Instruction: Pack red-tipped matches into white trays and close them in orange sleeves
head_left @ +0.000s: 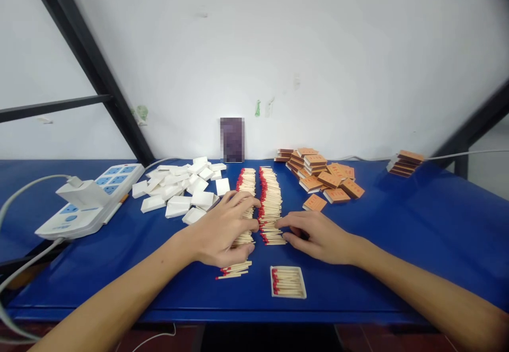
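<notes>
Two long rows of red-headed wooden matches run away from me: a left row (248, 177) and a right row (270, 190). Across the left row lies my left hand (222, 227), fingers bent and apart, its fingertips at the red heads of the right row. My right hand (318, 235) is at the plain ends of the right row, with thumb and forefinger apart and touching the sticks; its other fingers curl underneath, partly hidden. Nearer me, a white matchbox tray (304, 286) holds a layer of matches. Some loose matches (234, 271) lie below my left hand.
White empty trays (178, 179) are heaped at left, beside a power strip (91, 203) with a plugged-in charger and cable. Orange-brown matchboxes (314, 169) are piled at back right, with a small stack (404, 163) farther right. The blue table (377, 283) meets a white wall.
</notes>
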Demonstrator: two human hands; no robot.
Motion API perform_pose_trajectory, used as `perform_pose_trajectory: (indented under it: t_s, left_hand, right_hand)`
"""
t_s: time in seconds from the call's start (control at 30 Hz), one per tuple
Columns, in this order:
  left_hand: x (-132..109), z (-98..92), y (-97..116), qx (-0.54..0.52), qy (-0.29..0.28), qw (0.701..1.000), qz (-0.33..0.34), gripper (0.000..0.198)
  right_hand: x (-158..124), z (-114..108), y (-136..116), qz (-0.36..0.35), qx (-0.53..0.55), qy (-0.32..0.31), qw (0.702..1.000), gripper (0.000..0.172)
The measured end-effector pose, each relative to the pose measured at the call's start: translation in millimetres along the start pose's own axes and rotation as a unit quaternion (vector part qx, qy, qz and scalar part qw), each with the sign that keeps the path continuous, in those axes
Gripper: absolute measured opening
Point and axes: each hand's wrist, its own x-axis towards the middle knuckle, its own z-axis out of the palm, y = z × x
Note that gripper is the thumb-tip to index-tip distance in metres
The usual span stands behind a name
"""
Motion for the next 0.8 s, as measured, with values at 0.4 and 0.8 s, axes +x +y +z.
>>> perform_pose_trajectory:
  t_s: [0.4,0.8]
  left_hand:
    - [-1.3,-0.9,1.4,0.055,0.019,0.998,0.008,0.024]
    - [2.0,3.0,4.8,0.063,0.006,0.998,0.006,0.027]
  right_hand:
    - [-1.7,-1.6,-1.8,-0.003,-0.011,-0.009,1.0,0.024]
    - [-1.3,-4.5,-1.9,-0.004,-0.013,-0.028,0.999,0.027]
